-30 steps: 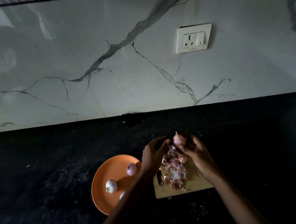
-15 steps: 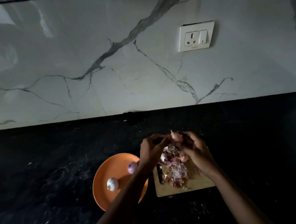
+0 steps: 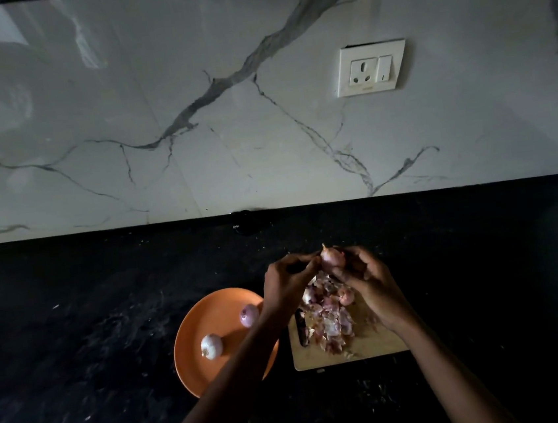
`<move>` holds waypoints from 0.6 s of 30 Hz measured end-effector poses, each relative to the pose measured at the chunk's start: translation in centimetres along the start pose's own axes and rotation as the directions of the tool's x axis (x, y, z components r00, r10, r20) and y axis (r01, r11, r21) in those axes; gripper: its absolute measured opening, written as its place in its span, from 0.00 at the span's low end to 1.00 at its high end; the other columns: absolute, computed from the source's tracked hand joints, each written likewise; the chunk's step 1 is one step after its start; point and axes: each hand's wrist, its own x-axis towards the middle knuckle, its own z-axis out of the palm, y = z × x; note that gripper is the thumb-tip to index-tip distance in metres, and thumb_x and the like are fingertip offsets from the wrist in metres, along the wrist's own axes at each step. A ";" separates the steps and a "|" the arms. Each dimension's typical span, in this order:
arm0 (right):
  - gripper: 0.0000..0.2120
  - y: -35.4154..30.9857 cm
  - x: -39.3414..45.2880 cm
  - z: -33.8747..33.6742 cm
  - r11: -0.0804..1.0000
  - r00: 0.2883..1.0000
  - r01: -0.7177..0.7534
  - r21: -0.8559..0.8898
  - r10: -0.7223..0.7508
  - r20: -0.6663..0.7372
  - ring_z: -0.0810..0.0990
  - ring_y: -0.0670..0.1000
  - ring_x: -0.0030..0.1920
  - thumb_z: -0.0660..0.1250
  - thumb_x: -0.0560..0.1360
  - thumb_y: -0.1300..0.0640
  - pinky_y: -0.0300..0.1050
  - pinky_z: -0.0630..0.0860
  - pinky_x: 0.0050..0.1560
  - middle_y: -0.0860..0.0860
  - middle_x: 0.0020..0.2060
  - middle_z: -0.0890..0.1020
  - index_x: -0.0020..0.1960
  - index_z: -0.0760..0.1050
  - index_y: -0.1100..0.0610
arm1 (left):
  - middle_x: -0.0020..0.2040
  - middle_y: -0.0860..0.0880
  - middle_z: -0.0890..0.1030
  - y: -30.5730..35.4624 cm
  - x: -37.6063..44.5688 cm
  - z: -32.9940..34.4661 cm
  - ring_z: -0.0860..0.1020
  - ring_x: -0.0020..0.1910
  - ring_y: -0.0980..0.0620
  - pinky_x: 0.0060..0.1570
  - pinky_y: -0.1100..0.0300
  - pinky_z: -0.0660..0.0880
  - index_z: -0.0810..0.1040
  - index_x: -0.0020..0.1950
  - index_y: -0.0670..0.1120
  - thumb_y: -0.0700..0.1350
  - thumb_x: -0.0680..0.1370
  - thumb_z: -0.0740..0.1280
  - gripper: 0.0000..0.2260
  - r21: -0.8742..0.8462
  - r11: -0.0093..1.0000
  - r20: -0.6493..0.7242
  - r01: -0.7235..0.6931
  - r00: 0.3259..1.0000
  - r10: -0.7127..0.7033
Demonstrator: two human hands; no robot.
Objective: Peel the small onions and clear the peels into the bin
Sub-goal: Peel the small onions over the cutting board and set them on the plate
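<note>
A small pink onion [image 3: 331, 259] is held up above the far end of a wooden cutting board [image 3: 371, 348]. My right hand [image 3: 371, 287] grips it from the right and below. My left hand [image 3: 287, 284] pinches its left side with curled fingertips. Under the hands, a heap of papery onion peels [image 3: 330, 323] covers the board, with another small onion [image 3: 346, 296] among them. Two peeled onions, one purple [image 3: 249, 315] and one whitish [image 3: 211, 346], lie on an orange plate [image 3: 201, 367] to the left of the board. No bin is in view.
A dark knife handle [image 3: 302, 329] lies along the board's left edge. The black stone counter [image 3: 77, 336] stretches to both sides, with scattered peel flecks. Behind it rises a white marble wall with a socket [image 3: 371, 68].
My left hand has closed in from an open spread and now pinches the onion. Both hands and the onion have stayed above the board's far end.
</note>
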 end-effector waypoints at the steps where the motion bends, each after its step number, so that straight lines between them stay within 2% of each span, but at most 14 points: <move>1: 0.17 0.0 0.0 0.0 1.000 1.000 0.007 -0.004 -0.007 0.008 0.83 0.50 0.58 0.73 0.75 0.58 0.54 0.79 0.53 0.48 0.56 0.84 0.63 0.77 0.51 | 0.45 0.51 0.87 0.0 -0.1 0.1 0.85 0.46 0.53 0.48 0.54 0.80 0.86 0.49 0.49 0.44 0.76 0.74 0.03 -0.008 1.000 -0.016 0.003 1.000 -0.003; 5: 0.18 -0.2 0.1 0.3 0.999 0.998 0.046 -0.011 -0.046 0.033 0.81 0.47 0.60 0.73 0.75 0.58 0.43 0.78 0.57 0.48 0.58 0.84 0.64 0.76 0.52 | 0.40 0.54 0.86 0.2 -0.6 0.7 0.84 0.41 0.56 0.42 0.58 0.80 0.84 0.43 0.51 0.43 0.75 0.74 0.04 0.022 1.000 -0.103 -0.015 0.995 0.017; 8: 0.19 -0.2 0.1 0.5 0.999 0.998 0.040 -0.010 -0.039 0.053 0.81 0.46 0.61 0.73 0.74 0.53 0.45 0.79 0.57 0.47 0.59 0.83 0.64 0.77 0.49 | 0.37 0.58 0.85 0.5 -0.9 0.9 0.83 0.38 0.61 0.41 0.63 0.79 0.82 0.41 0.55 0.43 0.74 0.75 0.08 0.074 0.997 -0.171 0.002 0.985 0.011; 9: 0.20 -0.1 0.0 0.4 1.000 0.998 0.030 -0.006 -0.029 0.054 0.81 0.47 0.62 0.73 0.73 0.51 0.47 0.80 0.57 0.47 0.59 0.83 0.64 0.77 0.48 | 0.37 0.58 0.85 0.4 -0.8 1.0 0.83 0.39 0.60 0.42 0.62 0.80 0.82 0.41 0.55 0.43 0.74 0.75 0.07 0.070 0.998 -0.176 0.010 0.984 0.003; 12: 0.18 0.0 0.2 0.2 1.000 0.999 -0.002 0.029 0.001 0.052 0.81 0.49 0.62 0.72 0.75 0.52 0.50 0.80 0.58 0.47 0.59 0.83 0.64 0.77 0.48 | 0.40 0.53 0.86 0.4 -0.6 0.8 0.85 0.42 0.54 0.47 0.52 0.82 0.84 0.43 0.53 0.43 0.74 0.75 0.04 0.026 0.999 -0.144 0.035 0.989 -0.031; 14: 0.18 0.1 0.5 0.1 0.992 0.998 -0.042 0.118 0.035 0.059 0.81 0.52 0.62 0.72 0.75 0.53 0.51 0.77 0.61 0.50 0.59 0.84 0.64 0.78 0.51 | 0.40 0.51 0.86 0.5 -0.5 0.7 0.85 0.43 0.51 0.49 0.48 0.82 0.84 0.44 0.52 0.44 0.75 0.74 0.03 0.001 0.999 -0.108 0.048 0.993 -0.047; 16: 0.20 0.3 0.7 -0.1 0.962 0.994 -0.090 0.258 0.072 0.078 0.80 0.59 0.63 0.72 0.74 0.55 0.54 0.75 0.62 0.57 0.60 0.83 0.65 0.78 0.57 | 0.41 0.48 0.86 0.9 -0.6 0.7 0.85 0.43 0.48 0.51 0.46 0.81 0.84 0.44 0.49 0.43 0.75 0.74 0.01 -0.090 0.993 -0.055 0.072 0.995 -0.077; 18: 0.25 0.2 0.9 -0.1 0.921 0.988 -0.140 0.364 0.106 0.111 0.79 0.62 0.63 0.74 0.72 0.52 0.57 0.73 0.65 0.62 0.62 0.81 0.66 0.78 0.59 | 0.42 0.45 0.85 1.4 -0.6 0.8 0.84 0.44 0.47 0.51 0.48 0.81 0.83 0.45 0.44 0.42 0.76 0.73 0.02 -0.221 0.969 -0.005 0.107 0.994 -0.111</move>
